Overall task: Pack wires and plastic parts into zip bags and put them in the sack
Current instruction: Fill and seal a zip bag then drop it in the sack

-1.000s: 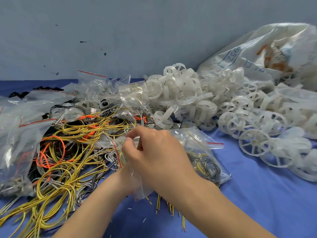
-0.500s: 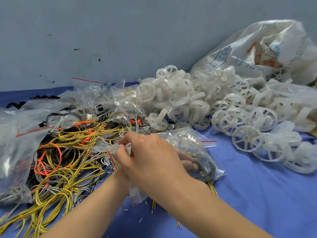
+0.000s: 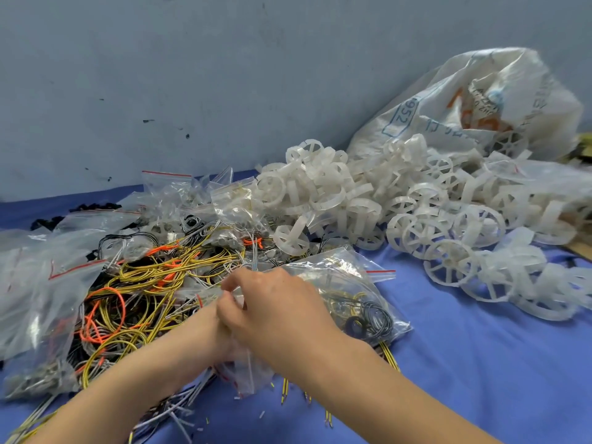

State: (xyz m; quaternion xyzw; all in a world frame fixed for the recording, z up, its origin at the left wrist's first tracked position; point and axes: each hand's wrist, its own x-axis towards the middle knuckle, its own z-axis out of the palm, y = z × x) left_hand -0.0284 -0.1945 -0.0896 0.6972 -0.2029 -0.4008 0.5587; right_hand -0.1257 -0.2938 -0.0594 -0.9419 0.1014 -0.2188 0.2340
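Observation:
A clear zip bag (image 3: 349,293) with a red strip lies on the blue cloth, holding coils of black and yellow wire. My right hand (image 3: 278,312) lies over its left end, thumb and fingers pinching the plastic. My left hand (image 3: 224,341) is almost wholly hidden under the right one, and only its wrist shows, so I cannot tell its grip. A tangle of yellow, orange and grey loose wires (image 3: 134,299) spreads to the left. White wheel-shaped plastic parts (image 3: 400,213) are heaped at the right. The white woven sack (image 3: 464,104) leans on the wall behind them.
Several filled and empty zip bags (image 3: 38,283) are piled at the left and at the back centre. Short wire ends (image 3: 285,392) lie on the blue cloth (image 3: 480,363) by my forearms. A blue-grey wall stands behind.
My hands have shifted slightly on the bag's left end and stay together there. The camera has tilted, so the whole scene sits lower and further left in view.

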